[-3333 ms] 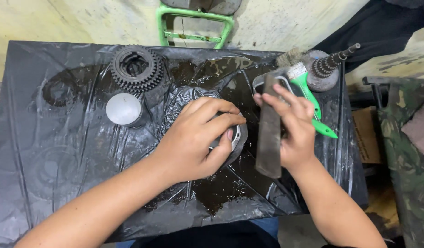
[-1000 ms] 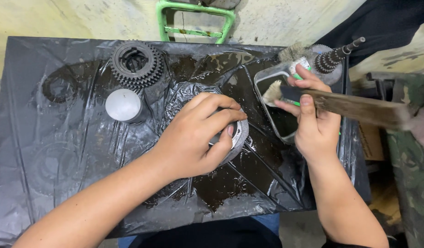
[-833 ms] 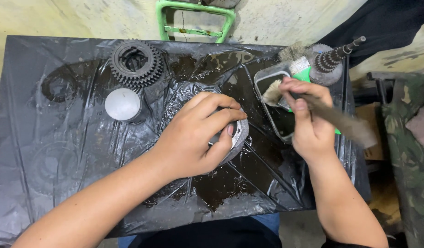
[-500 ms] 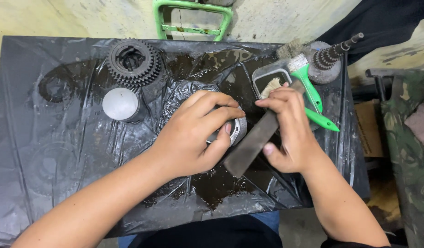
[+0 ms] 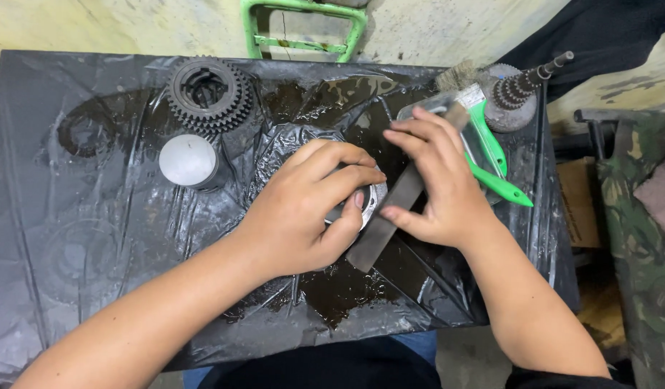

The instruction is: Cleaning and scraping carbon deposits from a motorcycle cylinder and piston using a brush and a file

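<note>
Black plastic sheeting, wet and smeared with dark oil, covers the surface (image 5: 73,288) where both hands work. The left hand (image 5: 304,209) lies over a round metal part (image 5: 372,202) near the middle of the sheet, fingers curled down around it and gripping it, so that only a pale sliver of its rim shows under the fingertips. The right hand (image 5: 440,191) is just beside it, fingers closed on a long flat dark bar (image 5: 386,223) that slants from upper right to lower left; the bar's lower end sits near the left thumb and its side touches or nearly touches the rim of the round part, though which one is hard to tell. Behind the right hand lies a green-handled brush (image 5: 491,158) with its bristles toward the far edge, resting across a shallow clear tray (image 5: 419,109). At the far right corner stands a stepped gear shaft (image 5: 516,90). To the left, well apart from the hands, sit a dark toothed gear cluster (image 5: 208,94) and, just in front of it, a grey cylindrical piece (image 5: 188,160) with a flat top. A green metal frame (image 5: 304,29) stands beyond the far edge
</note>
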